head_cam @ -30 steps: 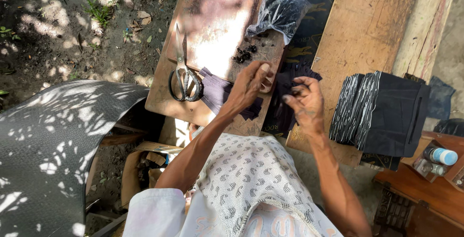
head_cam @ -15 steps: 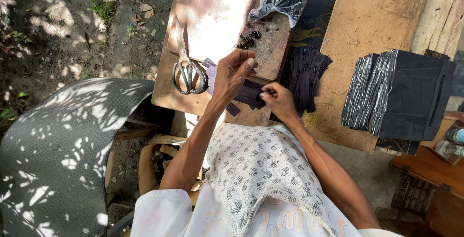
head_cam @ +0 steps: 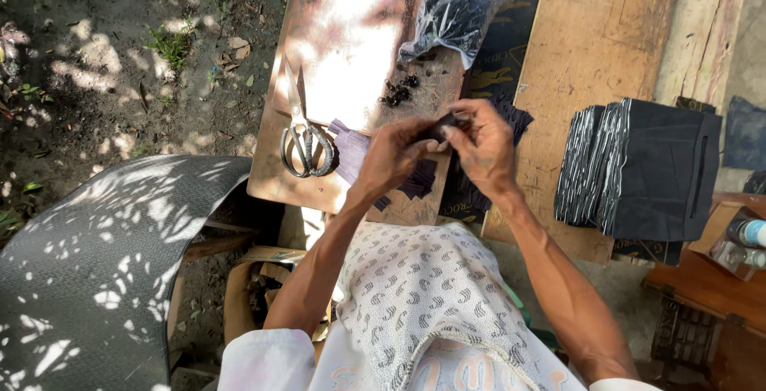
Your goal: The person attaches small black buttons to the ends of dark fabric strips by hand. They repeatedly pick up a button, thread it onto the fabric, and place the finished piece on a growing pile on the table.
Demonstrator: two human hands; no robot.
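Both hands, our left hand and right hand, pinch one small dark folded piece between fingertips at frame centre, its long axis running across, above the worn wooden board.

1 pair of scissors, 1 black plastic bag, 1 stack of black folded sheets, 2 hands.

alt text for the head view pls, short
Both hands, left hand and right hand, pinch a small dark piece together above a wooden board. Scissors lie left; a stack of black folded sheets sits right.
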